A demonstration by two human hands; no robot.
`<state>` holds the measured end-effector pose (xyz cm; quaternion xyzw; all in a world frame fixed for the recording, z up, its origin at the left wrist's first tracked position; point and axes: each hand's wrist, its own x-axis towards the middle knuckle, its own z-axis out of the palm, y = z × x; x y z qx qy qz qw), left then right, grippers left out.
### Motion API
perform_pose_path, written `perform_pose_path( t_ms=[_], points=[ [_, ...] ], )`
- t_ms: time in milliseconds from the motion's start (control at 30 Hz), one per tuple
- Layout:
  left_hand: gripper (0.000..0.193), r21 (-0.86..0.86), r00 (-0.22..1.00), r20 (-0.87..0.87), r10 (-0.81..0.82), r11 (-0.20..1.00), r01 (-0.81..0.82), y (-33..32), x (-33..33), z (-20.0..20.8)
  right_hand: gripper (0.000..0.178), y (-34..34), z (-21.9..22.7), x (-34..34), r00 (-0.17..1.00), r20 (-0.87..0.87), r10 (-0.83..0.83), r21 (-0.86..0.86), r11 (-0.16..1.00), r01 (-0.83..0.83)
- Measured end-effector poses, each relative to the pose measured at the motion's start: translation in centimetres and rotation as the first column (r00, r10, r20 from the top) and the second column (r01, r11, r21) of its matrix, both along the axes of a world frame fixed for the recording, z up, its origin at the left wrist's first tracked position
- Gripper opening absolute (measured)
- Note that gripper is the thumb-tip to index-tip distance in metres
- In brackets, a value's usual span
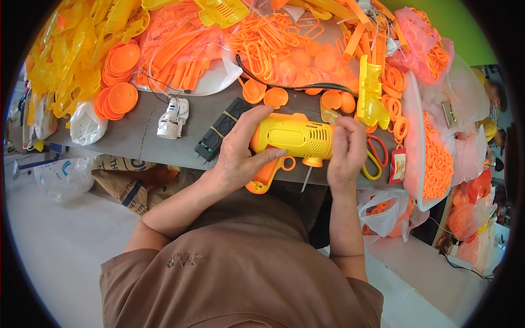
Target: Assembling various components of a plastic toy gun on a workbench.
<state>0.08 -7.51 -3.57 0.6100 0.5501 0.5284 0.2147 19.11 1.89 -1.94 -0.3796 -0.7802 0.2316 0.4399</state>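
Observation:
A yellow and orange toy gun [298, 134] lies sideways between my hands above the near edge of the table. My left hand [235, 147] is closed round its rear end, thumb along the side over the orange grip [265, 174]. At the vented front end, my right hand [347, 147] has its fingers curled against the body; whatever lies inside them is hidden. A thin metal shaft [307, 180] shows below the gun; its other end is hidden. Close to my right hand lie scissors [374, 158] with red and yellow handles.
Left of the gun lie a black battery box [219, 131] and a white mechanism [173, 118]. Orange discs [123, 98] and yellow shells [82, 54] pile up at left. A yellow half shell [372, 93] and a bin of orange rings [418, 186] stand at right.

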Motion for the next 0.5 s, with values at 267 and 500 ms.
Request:
perform_pose_path(
  t_ms=[267,500],
  points=[
    [0.066,-0.138,0.953,0.301,0.036,0.990,0.006,-0.1,0.2,-0.7,0.014,1.9,5.3,-0.1,0.977,-0.214,-0.006,-0.125,0.992,-0.021],
    [0.064,-0.134,0.945,0.326,0.005,0.990,0.041,-0.1,0.2,-0.5,0.011,1.0,4.6,2.4,0.993,-0.114,-0.032,-0.229,0.973,0.005]
  ],
)
